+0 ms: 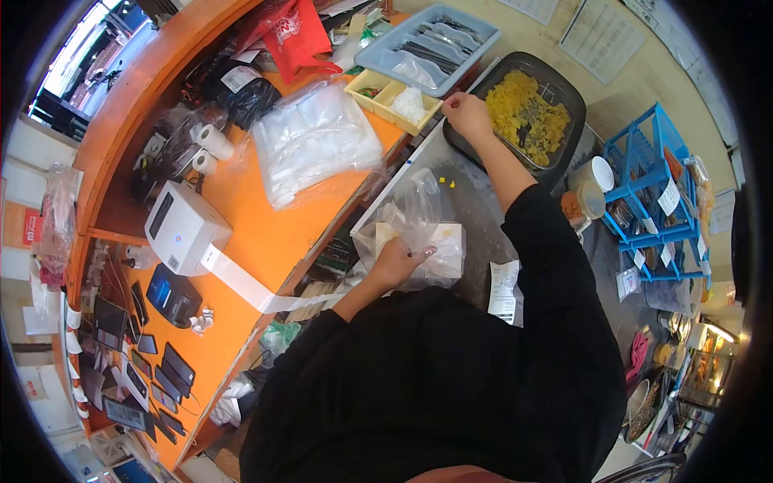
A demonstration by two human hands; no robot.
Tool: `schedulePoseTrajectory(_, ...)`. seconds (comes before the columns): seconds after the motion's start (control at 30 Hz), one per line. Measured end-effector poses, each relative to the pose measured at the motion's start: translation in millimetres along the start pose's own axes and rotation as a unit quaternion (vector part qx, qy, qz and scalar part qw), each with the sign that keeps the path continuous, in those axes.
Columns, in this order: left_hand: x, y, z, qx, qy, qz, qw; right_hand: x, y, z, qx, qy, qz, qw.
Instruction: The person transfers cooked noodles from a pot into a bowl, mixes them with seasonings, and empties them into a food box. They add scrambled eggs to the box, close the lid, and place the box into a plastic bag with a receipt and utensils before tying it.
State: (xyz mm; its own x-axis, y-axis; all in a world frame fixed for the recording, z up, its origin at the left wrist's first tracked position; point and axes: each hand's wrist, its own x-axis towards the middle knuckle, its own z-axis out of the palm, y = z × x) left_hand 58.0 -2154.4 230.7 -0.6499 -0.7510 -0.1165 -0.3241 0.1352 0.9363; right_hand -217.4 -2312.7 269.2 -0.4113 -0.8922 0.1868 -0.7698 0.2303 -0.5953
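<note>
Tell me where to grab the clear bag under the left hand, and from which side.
Grip the clear bag at its loose, crumpled upper part, coming from the tray side. That film stands up off the counter, so fingers can pinch it. The lower part lies flat over a pale box and is pinned by the left hand. The right hand is busy at the tray's edge.

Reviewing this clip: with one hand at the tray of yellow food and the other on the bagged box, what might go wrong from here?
1. The right hand reaches over the rim of the black tray of yellow food; bits already lie on the steel counter, so more may spill.
2. The left hand only presses the loose clear bag around the white box; it might slip.
3. The paper receipt lies close by and might get soiled.
</note>
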Motion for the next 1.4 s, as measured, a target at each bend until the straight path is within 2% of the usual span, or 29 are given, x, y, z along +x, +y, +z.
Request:
schedulePoseTrajectory(0.1, 1, -11, 12, 0.024, -0.010, 0.047, 0.999, -7, 16, 16, -0.017, 0.039, -0.086, 0.995)
schedulePoseTrajectory(0.13, 0, -10, 17, -0.008, -0.032, 0.064, 0.997, -3, 22, 28, -0.039, 0.032, -0.111, 0.993)
schedulePoseTrajectory(0.2, 1, -10, 24, -0.065, -0.072, 0.101, 0.990, 2, 15, 41, -0.081, -0.033, -0.054, 0.995)
schedulePoseTrajectory(0.23, 4, -21, 30, 0.002, -0.099, 0.143, 0.985, 1, 9, 44, -0.099, -0.041, -0.053, 0.993)
schedulePoseTrajectory(0.27, 0, -9, 35, -0.050, -0.100, 0.148, 0.983, 8, 12, 57, -0.103, -0.019, -0.053, 0.993)
schedulePoseTrajectory(0.3, -3, -10, 41, -0.069, -0.118, 0.103, 0.985, 14, 11, 62, -0.112, -0.039, -0.030, 0.993)
schedulePoseTrajectory(0.37, -2, -12, 45, -0.116, -0.124, 0.075, 0.983, 26, 14, 72, -0.131, -0.085, 0.020, 0.987)
schedulePoseTrajectory(0.57, -2, -19, 38, -0.098, -0.153, 0.049, 0.982, 27, 11, 60, -0.172, -0.014, 0.008, 0.985)
schedulePoseTrajectory(0.6, -1, -19, 40, -0.075, -0.120, 0.076, 0.987, 29, 9, 54, -0.139, -0.002, 0.023, 0.990)
schedulePoseTrajectory(0.7, -3, -18, 39, -0.074, -0.103, 0.039, 0.991, -4, -20, 8, -0.025, 0.107, -0.005, 0.994)
schedulePoseTrajectory(0.73, -6, -4, 35, -0.093, -0.072, 0.012, 0.993, -19, -24, -7, 0.069, 0.078, 0.003, 0.994)
schedulePoseTrajectory(0.77, -3, -4, 33, -0.074, -0.081, -0.014, 0.994, -33, -26, -22, 0.163, 0.051, 0.012, 0.985)
schedulePoseTrajectory(0.83, 1, -7, 30, -0.033, -0.104, -0.070, 0.992, -74, -31, -52, 0.315, -0.016, 0.039, 0.948)
schedulePoseTrajectory(0.9, 8, -12, 31, -0.099, -0.118, -0.074, 0.985, -129, -30, -84, 0.432, -0.092, 0.076, 0.894)
schedulePoseTrajectory(1.0, 14, -15, 37, -0.165, -0.133, -0.067, 0.975, -196, -6, -111, 0.438, -0.209, 0.081, 0.871)
schedulePoseTrajectory(1.1, 21, -6, 39, -0.184, -0.135, -0.086, 0.970, -242, 26, -102, 0.397, -0.235, 0.123, 0.879)
schedulePoseTrajectory(1.13, 20, -4, 42, -0.191, -0.126, -0.092, 0.969, -255, 31, -94, 0.414, -0.225, 0.138, 0.871)
schedulePoseTrajectory(1.2, 18, -8, 46, -0.226, -0.108, -0.099, 0.963, -273, 33, -79, 0.362, -0.192, 0.152, 0.900)
schedulePoseTrajectory(1.3, 9, 14, 45, -0.092, -0.082, -0.009, 0.992, -287, 39, -46, 0.342, -0.116, 0.153, 0.920)
schedulePoseTrajectory(1.4, 5, -28, 56, -0.098, -0.049, 0.221, 0.969, -295, 35, -30, 0.358, -0.042, 0.166, 0.918)
